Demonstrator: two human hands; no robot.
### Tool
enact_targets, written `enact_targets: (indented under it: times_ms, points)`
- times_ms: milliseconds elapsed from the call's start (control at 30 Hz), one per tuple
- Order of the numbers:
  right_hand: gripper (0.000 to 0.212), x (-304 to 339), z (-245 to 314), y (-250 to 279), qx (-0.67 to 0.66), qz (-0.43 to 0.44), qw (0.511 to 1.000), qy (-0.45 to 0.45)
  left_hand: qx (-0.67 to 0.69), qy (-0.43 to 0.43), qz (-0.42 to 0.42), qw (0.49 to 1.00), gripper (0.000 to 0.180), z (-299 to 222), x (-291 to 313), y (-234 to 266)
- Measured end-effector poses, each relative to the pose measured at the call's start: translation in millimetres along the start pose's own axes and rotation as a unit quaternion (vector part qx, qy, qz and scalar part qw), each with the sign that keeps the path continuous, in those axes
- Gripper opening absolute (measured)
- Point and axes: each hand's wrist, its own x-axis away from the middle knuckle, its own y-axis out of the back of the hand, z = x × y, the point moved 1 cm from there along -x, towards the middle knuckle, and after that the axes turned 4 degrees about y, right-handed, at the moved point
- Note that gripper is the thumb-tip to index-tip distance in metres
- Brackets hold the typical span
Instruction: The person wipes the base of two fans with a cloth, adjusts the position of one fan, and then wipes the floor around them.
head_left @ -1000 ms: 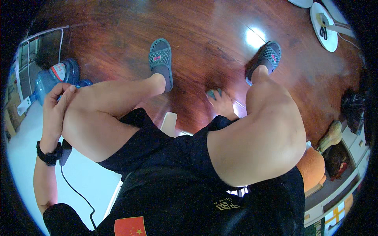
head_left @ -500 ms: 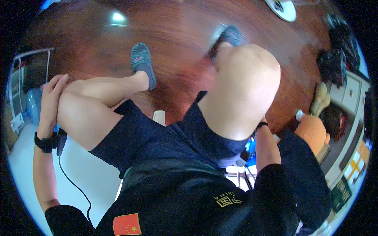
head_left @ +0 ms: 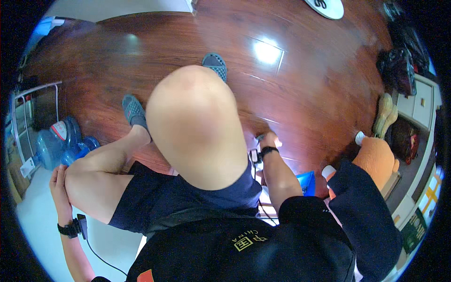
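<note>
My left hand [head_left: 59, 188] lies against the outer side of my left knee [head_left: 87, 176], its fingers stretched along the skin, holding nothing that I can see. My right hand [head_left: 269, 140] reaches low over the wooden floor, to the right of my raised right knee [head_left: 192, 113]. Its fingers are small and blurred in the view, and whether anything is in them cannot be made out. Both wrists carry black bands with a dark device and a cable. On my feet are grey-green slippers [head_left: 134, 112], the right one partly hidden behind the knee.
Clear blue water bottles [head_left: 49, 148] stand at left beside a white rack [head_left: 37, 89]. A blue box [head_left: 306, 182] is near my right forearm. At right are an orange plush thing [head_left: 375, 157], black bags [head_left: 397, 70] and a drawer cabinet [head_left: 417, 107]. A white round object [head_left: 326, 7] lies far off.
My right knee has swung left and nearer the view. My right hand has come out from behind that leg, reaching forward. My left hand stays on the left knee, which now shows lower.
</note>
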Motion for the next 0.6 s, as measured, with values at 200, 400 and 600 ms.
enact_targets:
  times_ms: [200,400,600]
  points:
    - [0.043,-31,152,150,0.252,0.031,0.964,0.078,-0.06,-0.013,-0.036,0.997,0.023,12,6,3]
    - [0.034,-63,283,193,-0.137,-0.275,0.923,0.231,-0.052,0.057,-0.027,0.997,0.022,47,4,26]
    - [0.034,-10,398,171,0.075,-0.229,0.804,0.543,-0.032,0.073,-0.011,0.997,0.019,40,6,14]
